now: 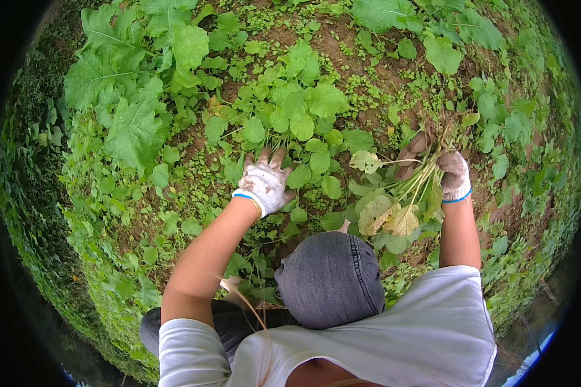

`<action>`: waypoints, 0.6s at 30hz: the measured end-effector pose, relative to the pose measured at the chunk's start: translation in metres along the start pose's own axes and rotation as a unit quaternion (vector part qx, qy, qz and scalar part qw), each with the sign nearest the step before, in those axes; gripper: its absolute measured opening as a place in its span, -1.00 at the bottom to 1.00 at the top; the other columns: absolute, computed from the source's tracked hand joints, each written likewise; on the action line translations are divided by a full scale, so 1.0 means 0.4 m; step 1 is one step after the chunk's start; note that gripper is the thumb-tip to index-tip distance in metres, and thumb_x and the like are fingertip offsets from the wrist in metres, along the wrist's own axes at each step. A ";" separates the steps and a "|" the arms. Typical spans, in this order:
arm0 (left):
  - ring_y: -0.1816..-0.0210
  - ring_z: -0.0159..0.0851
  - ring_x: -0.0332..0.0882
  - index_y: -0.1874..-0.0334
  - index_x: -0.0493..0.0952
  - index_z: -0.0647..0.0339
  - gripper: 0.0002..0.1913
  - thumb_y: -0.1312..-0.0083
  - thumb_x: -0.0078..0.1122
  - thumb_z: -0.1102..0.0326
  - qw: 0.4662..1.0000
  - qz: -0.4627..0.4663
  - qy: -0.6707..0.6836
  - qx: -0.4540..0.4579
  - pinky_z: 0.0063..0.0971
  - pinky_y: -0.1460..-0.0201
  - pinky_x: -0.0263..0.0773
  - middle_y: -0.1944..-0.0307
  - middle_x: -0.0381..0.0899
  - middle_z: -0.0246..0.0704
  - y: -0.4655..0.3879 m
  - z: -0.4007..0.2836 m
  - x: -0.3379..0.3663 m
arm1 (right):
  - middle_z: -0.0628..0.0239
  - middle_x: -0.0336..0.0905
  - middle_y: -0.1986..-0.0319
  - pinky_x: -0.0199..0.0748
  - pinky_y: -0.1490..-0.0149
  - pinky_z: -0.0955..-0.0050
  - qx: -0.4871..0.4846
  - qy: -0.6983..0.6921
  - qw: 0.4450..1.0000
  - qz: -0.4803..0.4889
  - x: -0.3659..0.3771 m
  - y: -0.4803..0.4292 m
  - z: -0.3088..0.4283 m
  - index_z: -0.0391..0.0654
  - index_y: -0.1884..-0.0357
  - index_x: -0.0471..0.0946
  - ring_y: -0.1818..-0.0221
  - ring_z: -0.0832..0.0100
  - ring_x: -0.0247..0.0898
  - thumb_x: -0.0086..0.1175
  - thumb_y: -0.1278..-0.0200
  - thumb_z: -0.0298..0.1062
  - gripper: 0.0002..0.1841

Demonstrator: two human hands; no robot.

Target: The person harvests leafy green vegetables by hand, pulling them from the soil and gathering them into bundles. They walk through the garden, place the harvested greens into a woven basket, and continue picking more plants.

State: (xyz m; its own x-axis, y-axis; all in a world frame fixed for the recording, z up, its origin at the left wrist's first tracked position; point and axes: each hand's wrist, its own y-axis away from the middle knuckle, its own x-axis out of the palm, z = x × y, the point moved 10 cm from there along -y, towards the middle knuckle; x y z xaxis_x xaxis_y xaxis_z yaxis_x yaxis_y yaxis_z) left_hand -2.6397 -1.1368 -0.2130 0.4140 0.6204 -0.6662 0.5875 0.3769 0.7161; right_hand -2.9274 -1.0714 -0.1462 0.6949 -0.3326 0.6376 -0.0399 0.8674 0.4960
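Note:
My left hand (266, 183), in a soiled white knit glove with a blue cuff edge, is spread with its back upward. Its fingertips reach in at the stem bases of a clump of leafy green seedlings (290, 104). Farther right, my right hand (452, 176) wears a matching glove, muddy brown over the fingers. It grips a bunch of uprooted leafy plants (423, 174), its fingers showing beyond the stems. Soil-covered roots point away from me, while the leaves, some yellowed, hang towards my knee.
Large lobed leaves (130, 126) stand at the left, and more broad-leaved plants (440, 43) grow at the far right. Low weeds cover much of the brown soil (324, 36). My bent knee (331, 280) in grey trousers rises close in front, between my arms.

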 end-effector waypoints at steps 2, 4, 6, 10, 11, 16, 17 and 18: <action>-0.53 -0.01 0.09 -0.35 0.54 0.10 -0.33 -0.25 0.34 -0.11 0.998 -0.064 -0.011 0.013 0.19 -0.56 0.07 -0.49 0.16 -0.21 0.019 -0.008 0.004 | -0.28 0.58 -0.14 0.73 0.00 0.03 0.020 0.041 0.998 0.045 0.015 -0.045 0.002 -0.40 -0.07 0.59 0.12 -0.10 0.71 0.31 0.01 -0.12 -0.36; -0.54 -0.03 0.07 -0.33 0.56 0.06 -0.38 -0.26 0.30 -0.09 0.997 -0.070 -0.023 0.020 0.26 -0.55 0.04 -0.50 0.15 -0.21 0.021 -0.012 0.036 | -0.23 0.46 -0.32 0.68 -0.08 0.13 -0.007 0.105 0.991 0.078 0.027 -0.100 0.003 -0.37 -0.15 0.59 -0.10 0.04 0.64 0.27 -0.19 -0.06 -0.38; -0.54 -0.04 0.07 -0.25 0.62 0.08 -0.44 -0.25 0.31 -0.04 0.994 -0.103 -0.026 0.018 0.24 -0.55 0.05 -0.50 0.15 -0.21 0.019 -0.013 0.052 | -0.06 0.46 -0.36 0.63 -0.18 0.17 0.032 0.125 0.987 0.094 0.024 -0.188 -0.039 -0.33 -0.19 0.60 -0.22 0.11 0.56 0.24 -0.27 -0.14 -0.46; -0.51 -0.05 0.17 0.02 0.69 0.19 -0.62 -0.24 0.30 0.08 0.995 -0.068 0.071 0.034 0.17 -0.45 0.25 -0.48 0.22 -0.19 0.024 0.006 0.074 | 0.04 0.40 -0.43 0.47 -0.39 0.13 -0.005 0.459 0.859 0.226 0.085 -0.292 -0.179 -0.15 -0.24 0.60 -0.34 0.00 0.47 0.21 -0.30 -0.13 -0.49; -0.47 -0.04 0.26 0.09 0.68 0.24 -0.67 -0.25 0.29 0.14 0.988 -0.103 0.098 0.054 0.13 -0.39 0.36 -0.46 0.30 -0.18 0.045 0.015 0.035 | -0.01 0.37 -0.44 0.42 -0.42 0.14 -0.029 0.646 0.704 0.294 0.110 -0.286 -0.243 -0.05 -0.26 0.60 -0.38 -0.03 0.41 0.19 -0.31 -0.06 -0.48; -0.23 0.01 0.61 -0.10 0.65 0.24 -0.67 -0.28 0.24 0.43 0.913 -0.189 0.361 0.002 -0.23 -0.32 0.50 -0.23 0.63 -0.11 0.177 0.179 -0.231 | -0.08 0.42 -0.38 0.27 -0.51 0.20 0.179 0.676 0.688 0.194 0.143 -0.274 -0.474 -0.06 -0.38 0.49 -0.47 -0.06 0.28 0.12 -0.24 0.35 -0.18; -0.23 -0.02 0.60 -0.12 0.65 0.23 -0.65 -0.28 0.24 0.45 0.901 -0.225 0.370 -0.033 -0.23 -0.31 0.50 -0.21 0.64 -0.12 0.198 0.201 -0.294 | -0.10 0.47 -0.33 0.34 -0.46 0.19 0.185 0.683 0.682 0.184 0.162 -0.269 -0.490 -0.14 -0.37 0.48 -0.43 -0.06 0.33 0.10 -0.21 0.42 -0.11; -0.21 -0.04 0.62 -0.12 0.65 0.22 -0.66 -0.30 0.22 0.43 0.871 -0.255 0.419 -0.025 -0.23 -0.30 0.50 -0.20 0.65 -0.13 0.202 0.197 -0.351 | -0.13 0.49 -0.28 0.38 -0.41 0.17 0.231 0.668 0.678 0.202 0.171 -0.264 -0.516 -0.20 -0.32 0.48 -0.37 -0.05 0.39 0.11 -0.19 0.42 -0.10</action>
State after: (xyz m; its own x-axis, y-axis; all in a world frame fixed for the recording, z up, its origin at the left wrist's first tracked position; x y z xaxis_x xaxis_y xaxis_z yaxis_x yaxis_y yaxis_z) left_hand -2.5957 -1.2477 -0.0781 -0.5575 0.6401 -0.5287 0.5069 0.7668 0.3938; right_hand -2.7274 -1.1095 -0.2767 0.5786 0.7970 -0.1735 -0.4274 0.4774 0.7677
